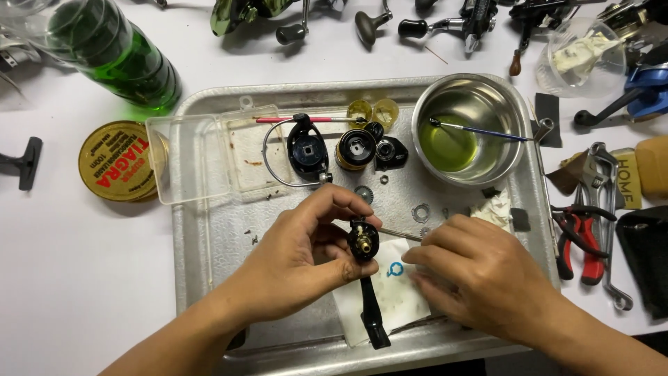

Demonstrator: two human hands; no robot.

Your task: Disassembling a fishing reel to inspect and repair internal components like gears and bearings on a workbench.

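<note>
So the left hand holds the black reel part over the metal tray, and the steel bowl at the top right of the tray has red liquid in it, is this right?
Not quite. The head view shows the liquid in the steel bowl is yellow-green, not red. The rest stands: the left hand holds the black reel part over the metal tray.

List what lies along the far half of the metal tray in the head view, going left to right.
Clear plastic box → wire bail arm → black rotor part → gold-rimmed spool → small black housing → steel bowl of green liquid with a thin brush in it.
</note>
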